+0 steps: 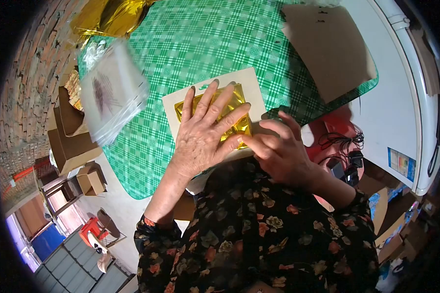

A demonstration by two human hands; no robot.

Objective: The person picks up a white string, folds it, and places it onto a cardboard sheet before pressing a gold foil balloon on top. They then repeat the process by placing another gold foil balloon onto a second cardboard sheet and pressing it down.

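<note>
A shiny gold foil sheet lies on a pale card with a hanger slot at its top edge, on the table. My left hand is open and lies flat over the foil, fingers spread. At the foil's lower right corner, my right hand has its fingers bent. Its thumb and forefinger appear pinched on the foil's edge, close to my left thumb; the exact grip is partly hidden.
A green checked cloth covers the table. A stack of clear plastic bags sits at left, with more gold foil at the upper left. Brown cardboard lies at right; black cables rest on a red stool.
</note>
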